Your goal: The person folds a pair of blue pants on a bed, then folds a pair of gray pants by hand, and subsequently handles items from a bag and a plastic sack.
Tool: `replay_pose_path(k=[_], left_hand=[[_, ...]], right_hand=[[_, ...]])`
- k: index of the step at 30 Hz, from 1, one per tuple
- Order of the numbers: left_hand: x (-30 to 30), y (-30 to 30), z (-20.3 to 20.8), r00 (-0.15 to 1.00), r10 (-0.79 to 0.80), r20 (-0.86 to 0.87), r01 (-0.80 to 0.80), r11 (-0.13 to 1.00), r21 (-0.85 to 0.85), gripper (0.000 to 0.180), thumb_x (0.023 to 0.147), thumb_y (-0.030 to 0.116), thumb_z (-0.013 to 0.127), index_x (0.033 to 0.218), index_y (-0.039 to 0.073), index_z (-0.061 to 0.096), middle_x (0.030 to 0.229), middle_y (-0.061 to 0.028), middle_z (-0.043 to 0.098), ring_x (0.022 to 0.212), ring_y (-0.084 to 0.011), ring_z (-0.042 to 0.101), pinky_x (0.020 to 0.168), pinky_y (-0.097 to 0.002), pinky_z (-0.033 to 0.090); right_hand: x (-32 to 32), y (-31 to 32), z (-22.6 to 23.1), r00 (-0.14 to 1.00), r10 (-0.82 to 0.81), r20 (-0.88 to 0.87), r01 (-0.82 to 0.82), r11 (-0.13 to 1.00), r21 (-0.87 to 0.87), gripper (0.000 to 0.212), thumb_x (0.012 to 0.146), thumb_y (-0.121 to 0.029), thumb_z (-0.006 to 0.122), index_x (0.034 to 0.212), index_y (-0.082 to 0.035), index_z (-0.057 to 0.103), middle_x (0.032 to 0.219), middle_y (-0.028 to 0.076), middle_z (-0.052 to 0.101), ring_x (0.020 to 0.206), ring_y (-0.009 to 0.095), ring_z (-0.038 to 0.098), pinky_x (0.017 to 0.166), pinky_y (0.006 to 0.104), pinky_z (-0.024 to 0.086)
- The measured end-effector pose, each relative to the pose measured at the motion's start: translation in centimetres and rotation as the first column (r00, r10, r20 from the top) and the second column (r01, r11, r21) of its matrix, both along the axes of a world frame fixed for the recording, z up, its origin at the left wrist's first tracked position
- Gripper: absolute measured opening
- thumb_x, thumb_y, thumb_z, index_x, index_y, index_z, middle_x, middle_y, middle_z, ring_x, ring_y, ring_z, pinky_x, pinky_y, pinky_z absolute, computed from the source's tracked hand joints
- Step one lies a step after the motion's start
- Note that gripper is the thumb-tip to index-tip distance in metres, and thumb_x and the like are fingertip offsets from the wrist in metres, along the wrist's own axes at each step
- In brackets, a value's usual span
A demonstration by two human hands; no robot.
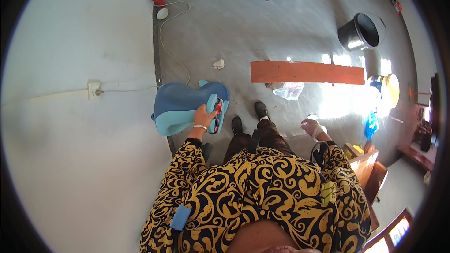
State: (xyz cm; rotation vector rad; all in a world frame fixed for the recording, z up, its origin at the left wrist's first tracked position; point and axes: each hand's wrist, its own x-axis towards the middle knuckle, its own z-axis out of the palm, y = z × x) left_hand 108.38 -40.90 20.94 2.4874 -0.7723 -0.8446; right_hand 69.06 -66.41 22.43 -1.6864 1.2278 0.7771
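My left hand [205, 116] is closed round the light-blue upright handle of a large moulded plastic body [185, 97], dark blue above and turquoise below. Its rounded shape looks like a child's ride-on toy, but I cannot tell its exact kind. A red and dark piece [218, 108] shows at the handle beside my fingers. The body is at the foot of the wall, left of my shoes [261, 109]. Out to the right, my right hand [312, 128] hangs low with its fingers curled. Something whitish shows at its fingers and wrist; what it holds, if anything, is unclear.
Ahead lies a long reddish-brown bench [307, 72], with a clear plastic bag [289, 91] by it. Farther right are a black bucket [359, 33], a yellow bucket [390, 90] and a blue bag [371, 125]. A white cable [175, 57] runs along the left wall near the socket [94, 90].
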Motion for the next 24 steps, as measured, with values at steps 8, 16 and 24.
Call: replay_pose_path(k=[8, 16, 24], left_hand=[[2.3, -1.7, -2.8, 0.993, -0.045, -0.111, 0.043, 0.999, -0.016, 0.043, 0.058, 0.032, 0.071, 0.064, -0.003, 0.045, 0.064, -0.0212, 0.049, 0.062, -0.0348, 0.051, 0.059, -0.0414, 0.040], [2.8, -0.4, -5.0, 0.984, -0.147, -0.105, 0.131, 0.981, -0.141, 0.045, 0.054, 0.035, 0.075, 0.070, -0.001, 0.054, 0.071, -0.0180, 0.057, 0.067, -0.0317, 0.056, 0.062, -0.0387, 0.043], [2.9, -0.5, -5.0, 0.968, -0.216, -0.129, 0.206, 0.975, -0.082, 0.058, 0.054, 0.034, 0.075, 0.092, -0.004, 0.053, 0.094, -0.0207, 0.056, 0.084, -0.0325, 0.055, 0.072, -0.0386, 0.044]], right_hand=[[-1.1, 4.8, 2.8, 0.990, -0.118, -0.076, 0.116, 0.993, -0.032, 0.038, 0.074, -0.030, 0.048, 0.105, -0.011, 0.057, 0.109, 0.010, 0.055, 0.103, 0.027, 0.051, 0.088, 0.0328, 0.038], [-6.9, 14.3, 3.8, 0.969, -0.198, -0.151, 0.194, 0.980, -0.036, 0.034, 0.081, -0.027, 0.047, 0.109, -0.009, 0.054, 0.117, 0.006, 0.051, 0.108, 0.024, 0.047, 0.092, 0.0318, 0.036], [-11.8, 23.3, 8.3, 0.804, -0.564, -0.190, 0.565, 0.823, -0.053, 0.036, 0.073, -0.030, 0.056, 0.105, -0.014, 0.058, 0.112, 0.009, 0.054, 0.107, 0.026, 0.048, 0.090, 0.0321, 0.037]])
